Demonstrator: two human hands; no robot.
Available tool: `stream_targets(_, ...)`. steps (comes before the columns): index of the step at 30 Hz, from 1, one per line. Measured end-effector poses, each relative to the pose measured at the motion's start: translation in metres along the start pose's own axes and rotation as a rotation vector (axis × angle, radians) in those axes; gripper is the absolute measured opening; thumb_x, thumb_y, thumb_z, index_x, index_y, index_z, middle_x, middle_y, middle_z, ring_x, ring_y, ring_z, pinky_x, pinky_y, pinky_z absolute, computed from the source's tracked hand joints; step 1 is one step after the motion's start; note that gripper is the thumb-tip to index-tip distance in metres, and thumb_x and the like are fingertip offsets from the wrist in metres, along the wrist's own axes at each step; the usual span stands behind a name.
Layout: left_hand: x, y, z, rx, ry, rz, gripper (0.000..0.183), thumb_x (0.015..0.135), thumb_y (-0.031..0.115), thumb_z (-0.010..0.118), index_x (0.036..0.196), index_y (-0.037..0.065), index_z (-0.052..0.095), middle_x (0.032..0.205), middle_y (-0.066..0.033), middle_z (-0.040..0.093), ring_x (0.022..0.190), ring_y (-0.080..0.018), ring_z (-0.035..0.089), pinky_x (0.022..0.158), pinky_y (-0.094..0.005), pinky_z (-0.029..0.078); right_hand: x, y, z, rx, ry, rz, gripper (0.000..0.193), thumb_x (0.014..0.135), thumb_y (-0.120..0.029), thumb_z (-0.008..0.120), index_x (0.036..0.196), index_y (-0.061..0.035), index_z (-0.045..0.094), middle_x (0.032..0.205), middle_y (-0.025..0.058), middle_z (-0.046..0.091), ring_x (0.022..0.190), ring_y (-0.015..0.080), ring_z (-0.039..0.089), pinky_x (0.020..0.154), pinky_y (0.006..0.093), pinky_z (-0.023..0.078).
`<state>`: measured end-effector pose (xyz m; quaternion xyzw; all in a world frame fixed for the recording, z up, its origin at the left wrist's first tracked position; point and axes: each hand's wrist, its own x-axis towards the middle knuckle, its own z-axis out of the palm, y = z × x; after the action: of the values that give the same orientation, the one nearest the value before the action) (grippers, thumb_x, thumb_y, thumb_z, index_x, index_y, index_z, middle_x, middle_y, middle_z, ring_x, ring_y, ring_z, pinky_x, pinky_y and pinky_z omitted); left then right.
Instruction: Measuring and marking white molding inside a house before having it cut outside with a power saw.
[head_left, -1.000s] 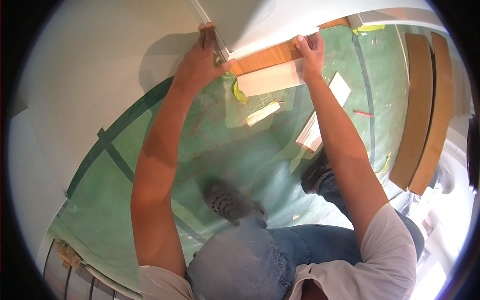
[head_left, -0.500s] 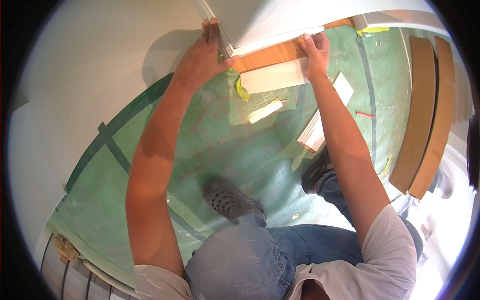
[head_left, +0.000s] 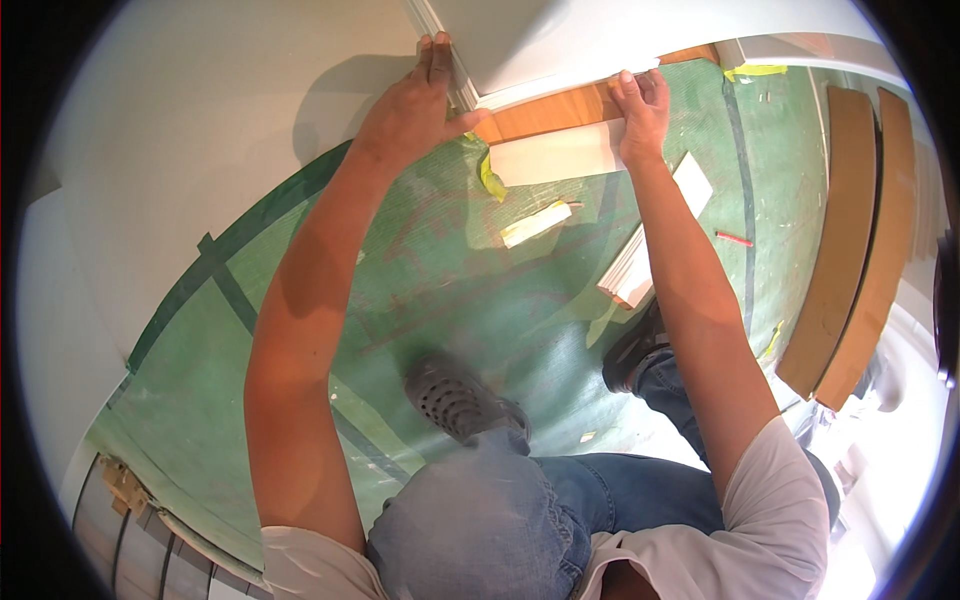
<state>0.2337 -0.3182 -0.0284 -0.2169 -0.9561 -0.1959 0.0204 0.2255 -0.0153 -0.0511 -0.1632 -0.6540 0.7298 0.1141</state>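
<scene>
A narrow white trim strip [head_left: 560,90] runs along the lower edge of a white panel [head_left: 560,40] at the far side. The thumb and fingers of my right hand [head_left: 643,115] close on the strip near its right end. My left hand [head_left: 405,115] is open, fingers stretched against the upright white molding [head_left: 432,22] at the corner, thumb spread toward the strip's left end. Below the strip shows orange-brown wood [head_left: 545,115]. Beside my right hand a flat white board [head_left: 555,155] lies on the green floor covering [head_left: 430,260].
Another white molding piece [head_left: 630,265] lies beneath my right forearm. Nearby are a yellowish taped piece [head_left: 537,223], crumpled yellow tape [head_left: 490,178] and a red pencil-like stick [head_left: 735,239]. Two long brown boards [head_left: 845,220] rest at the right. A plain wall [head_left: 200,130] rises on the left.
The view has shifted slightly, so the scene sits a little farther right. Both hands keep nearly the same places on the molding and the strip.
</scene>
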Motion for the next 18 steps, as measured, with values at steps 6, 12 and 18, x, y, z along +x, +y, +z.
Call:
stream_targets(6, -0.001, -0.002, 0.001, -0.015, -0.008, -0.01, 0.096, 0.082, 0.055, 0.06, 0.136, -0.014, 0.022, 0.135, -0.0337, 0.038, 0.104, -0.0422, 0.058, 0.085, -0.0402, 0.053, 0.0, 0.0, 0.0, 0.007, 0.012, 0.012, 0.08, 0.078, -0.018, 0.076, 0.137, 0.0062, 0.028, 0.128, 0.018, 0.046, 0.114, 0.0246, 0.05, 0.094, 0.0359, 0.047)
stream_targets(12, 0.001, -0.011, 0.009, 0.063, 0.128, 0.132, 0.104, 0.08, 0.065, 0.055, 0.135, -0.017, 0.022, 0.127, -0.0399, 0.041, 0.096, -0.0398, 0.063, 0.074, -0.0369, 0.057, 0.003, 0.005, -0.005, -0.013, -0.023, -0.011, 0.085, 0.077, -0.02, 0.077, 0.138, 0.0058, 0.025, 0.132, 0.0195, 0.042, 0.121, 0.0271, 0.044, 0.1, 0.0383, 0.041)
stream_targets(18, -0.003, -0.007, 0.005, -0.004, 0.009, 0.032, 0.099, 0.081, 0.06, 0.058, 0.135, -0.015, 0.024, 0.129, -0.0384, 0.04, 0.093, -0.0407, 0.063, 0.076, -0.0385, 0.056, 0.007, 0.02, -0.009, -0.194, -0.04, -0.056, 0.094, 0.072, -0.029, 0.08, 0.14, 0.004, 0.024, 0.138, 0.0212, 0.038, 0.13, 0.0301, 0.037, 0.107, 0.0407, 0.031)
